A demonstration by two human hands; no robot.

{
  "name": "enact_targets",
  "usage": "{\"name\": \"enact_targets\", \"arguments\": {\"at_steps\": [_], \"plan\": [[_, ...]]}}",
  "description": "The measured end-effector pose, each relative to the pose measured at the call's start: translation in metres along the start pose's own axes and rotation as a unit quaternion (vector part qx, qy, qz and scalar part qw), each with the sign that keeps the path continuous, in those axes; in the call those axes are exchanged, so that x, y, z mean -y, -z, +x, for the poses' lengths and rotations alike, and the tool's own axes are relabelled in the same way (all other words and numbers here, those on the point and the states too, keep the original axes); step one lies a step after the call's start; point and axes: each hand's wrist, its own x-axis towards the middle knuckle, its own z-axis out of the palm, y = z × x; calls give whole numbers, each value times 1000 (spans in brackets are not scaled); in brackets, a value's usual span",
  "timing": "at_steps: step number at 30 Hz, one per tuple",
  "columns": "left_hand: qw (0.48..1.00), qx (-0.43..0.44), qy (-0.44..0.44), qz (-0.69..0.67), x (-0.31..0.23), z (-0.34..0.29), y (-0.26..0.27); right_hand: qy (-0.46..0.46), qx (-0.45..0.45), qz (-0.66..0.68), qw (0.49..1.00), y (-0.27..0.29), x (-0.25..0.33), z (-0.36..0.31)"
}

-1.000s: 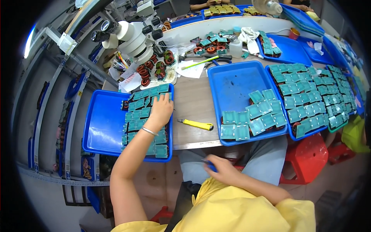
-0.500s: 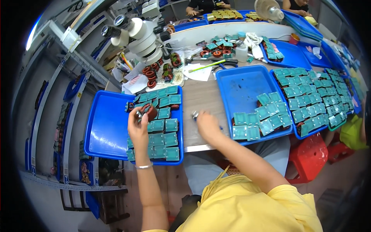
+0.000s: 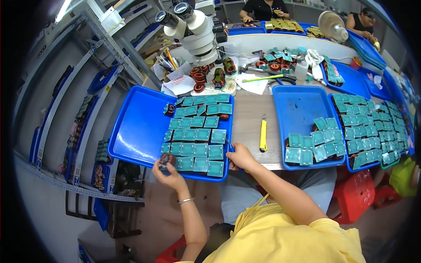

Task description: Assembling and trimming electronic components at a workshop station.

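My left hand (image 3: 172,177) is closed on a copper-wound coil (image 3: 165,160), held over the near edge of the left blue tray (image 3: 136,125). Rows of green square-topped coil parts (image 3: 188,149) fill that tray's right side. At the tray's right rim, my right hand (image 3: 241,158) is closed, with a thin dark thing showing at its fingers. Whether it grips this or the rim is hard to see. A yellow utility knife (image 3: 263,134) lies on the table between the left tray and the middle blue tray (image 3: 298,103).
Further trays of green-topped parts (image 3: 356,125) stand to the right. At the back are a white microscope (image 3: 197,37), loose coils (image 3: 200,79), a pen, pliers and papers. Metal shelving (image 3: 87,114) is on the left, a red stool (image 3: 356,190) on the right. Two people sit across the bench.
My left hand has brought the coil from over the tray's parts to its near edge. My right hand has left the tabletop for the tray's rim, and the knife now shows. The view has shifted.
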Motion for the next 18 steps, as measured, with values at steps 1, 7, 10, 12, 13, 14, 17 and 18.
{"name": "enact_targets", "arguments": {"at_steps": [1, 7, 10, 12, 13, 14, 17, 18], "plan": [[993, -79, 65, -51, 7, 6, -4, -1, 13, 13, 1000, 1, -1, 1], [969, -82, 216, -91, 35, 11, 0, -2, 5, 43, 999, 11, 1, -14], [971, -73, 205, -94, 21, 2, -3, 1, -23, 44, 999, 20, -6, -19], [970, -65, 213, -102, 21, -5, -2, -2, -23, 43, 999, 26, -9, -28], [968, -58, 220, -106, 17, -8, -2, 8, -23, 33, 999, 29, -11, -34], [966, -51, 227, -110, 13, -10, -2, 17, -23, 22, 999, 32, -12, -40], [960, -39, 254, -116, -10, -16, -5, 23, -62, -22, 998, 41, -26, -49], [959, -36, 254, -117, -14, -19, -7, 43, -93, -58, 993, 44, -32, -50]]}}
